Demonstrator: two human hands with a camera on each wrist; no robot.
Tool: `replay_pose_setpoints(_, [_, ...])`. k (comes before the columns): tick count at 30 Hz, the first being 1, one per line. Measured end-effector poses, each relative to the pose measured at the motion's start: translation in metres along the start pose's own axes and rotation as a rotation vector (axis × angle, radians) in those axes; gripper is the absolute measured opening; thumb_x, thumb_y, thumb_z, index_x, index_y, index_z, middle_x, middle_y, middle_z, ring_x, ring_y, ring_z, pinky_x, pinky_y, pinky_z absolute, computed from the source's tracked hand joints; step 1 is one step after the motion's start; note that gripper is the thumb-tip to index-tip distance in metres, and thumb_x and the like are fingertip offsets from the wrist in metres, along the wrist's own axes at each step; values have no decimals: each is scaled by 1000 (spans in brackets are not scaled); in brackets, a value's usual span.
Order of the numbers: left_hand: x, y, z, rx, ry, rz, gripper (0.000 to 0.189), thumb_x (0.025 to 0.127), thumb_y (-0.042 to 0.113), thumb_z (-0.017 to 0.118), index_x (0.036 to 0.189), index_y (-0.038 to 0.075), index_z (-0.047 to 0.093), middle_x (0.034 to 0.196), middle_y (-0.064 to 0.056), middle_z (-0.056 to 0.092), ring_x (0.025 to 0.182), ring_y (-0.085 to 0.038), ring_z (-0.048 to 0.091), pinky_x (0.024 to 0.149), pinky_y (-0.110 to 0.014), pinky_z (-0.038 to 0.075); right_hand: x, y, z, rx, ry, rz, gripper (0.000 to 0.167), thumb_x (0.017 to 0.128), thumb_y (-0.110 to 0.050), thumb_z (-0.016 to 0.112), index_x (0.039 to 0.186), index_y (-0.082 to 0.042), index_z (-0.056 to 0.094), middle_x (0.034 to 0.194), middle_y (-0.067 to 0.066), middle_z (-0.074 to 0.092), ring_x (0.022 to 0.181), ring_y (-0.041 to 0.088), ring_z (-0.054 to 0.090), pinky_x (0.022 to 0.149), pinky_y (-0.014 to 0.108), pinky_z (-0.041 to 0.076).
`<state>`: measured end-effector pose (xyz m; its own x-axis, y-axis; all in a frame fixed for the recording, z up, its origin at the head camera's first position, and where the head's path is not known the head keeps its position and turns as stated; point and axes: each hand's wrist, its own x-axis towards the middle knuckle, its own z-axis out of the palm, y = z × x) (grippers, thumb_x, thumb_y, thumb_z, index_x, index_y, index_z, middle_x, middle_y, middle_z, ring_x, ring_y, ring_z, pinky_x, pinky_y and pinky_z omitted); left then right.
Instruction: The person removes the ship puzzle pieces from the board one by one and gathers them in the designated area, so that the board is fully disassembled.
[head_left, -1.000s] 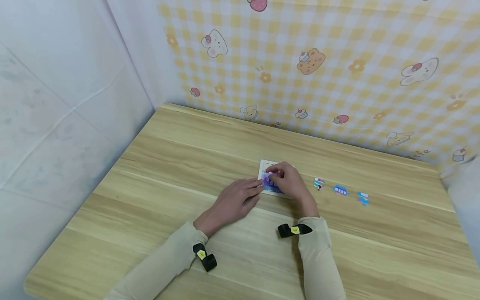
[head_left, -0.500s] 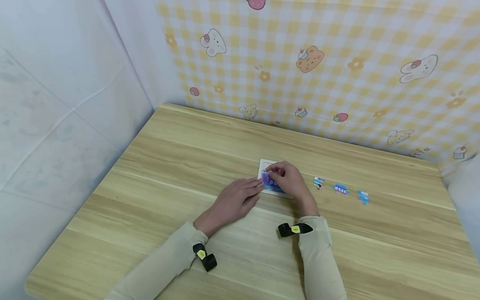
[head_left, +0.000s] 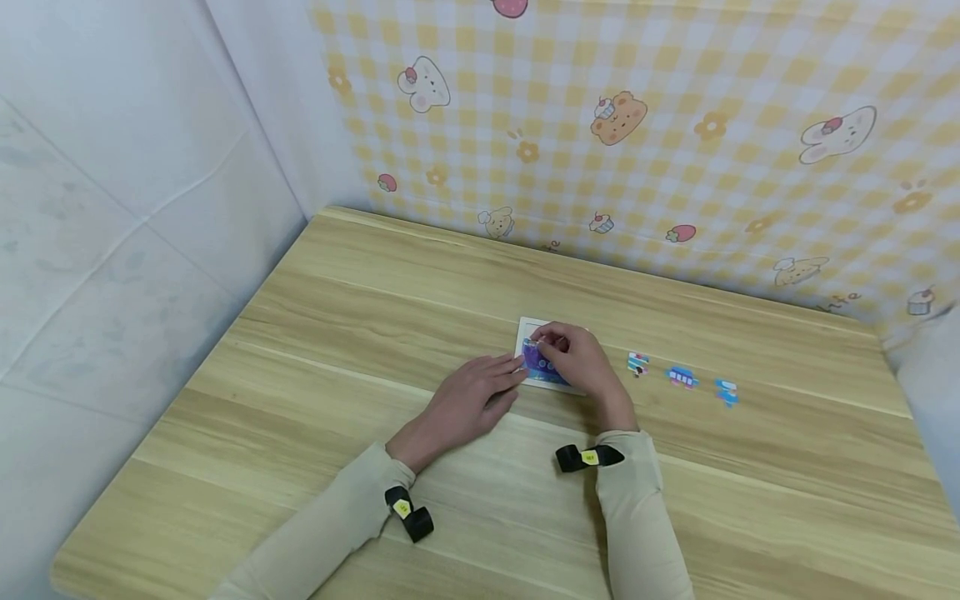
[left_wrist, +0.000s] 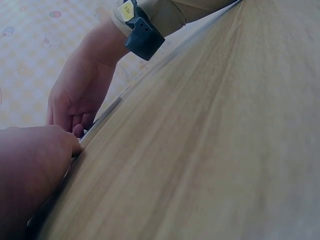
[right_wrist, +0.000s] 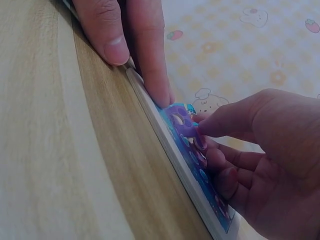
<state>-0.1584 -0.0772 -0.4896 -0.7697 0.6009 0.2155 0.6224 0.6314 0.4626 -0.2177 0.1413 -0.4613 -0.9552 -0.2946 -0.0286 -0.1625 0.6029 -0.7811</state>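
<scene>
We judge the puzzle partly done: a blue and purple picture fills the near part of the white frame [right_wrist: 177, 155] on the table [head_left: 360, 292], a strip at its far left corner shows no piece, and the right hand [head_left: 577, 360] hides the rest. A striped piece [head_left: 637, 364], a blue piece [head_left: 682, 377] and a small piece [head_left: 727, 392] lie loose to the frame's right, seemingly left to fit. We see the right hand pinching a purple piece [right_wrist: 184, 129] within the frame; the left hand [head_left: 472, 400] grips nothing, extended fingers touching the frame's left edge. We find no brand; the yellow tags [head_left: 590, 457] and the cloth's [head_left: 562, 100] lettering we cannot read
</scene>
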Motion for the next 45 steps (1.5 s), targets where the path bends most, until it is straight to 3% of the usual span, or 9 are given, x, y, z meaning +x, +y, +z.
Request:
replay_pose_setpoints(12, [0, 0, 1, 10, -11, -11, 39, 109, 25, 55, 146, 13, 60, 157, -1, 49, 148, -18, 42, 125, -37, 28, -1, 3, -3, 56, -20, -12, 17, 101, -9, 66, 112, 1, 74, 93, 11, 69, 80, 21, 58, 76, 33, 50])
replay_pose_setpoints(24, [1, -2, 2, 3, -10, -9, 40, 109, 26, 54, 146, 13, 60, 157, -1, 49, 148, -18, 42, 125, -38, 28, -2, 7, -5, 99, -21, -40, 15, 101, -6, 66, 111, 1, 74, 88, 10, 68, 76, 19, 56, 69, 26, 47])
replay_pose_setpoints(45, [1, -1, 2, 24, -14, -2, 39, 109, 26, 55, 145, 13, 60, 156, 0, 48, 147, -18, 42, 124, -38, 30, -2, 11, -6, 158, -2, 5, 14, 101, -7, 66, 110, 2, 74, 89, 12, 68, 76, 20, 56, 68, 26, 47])
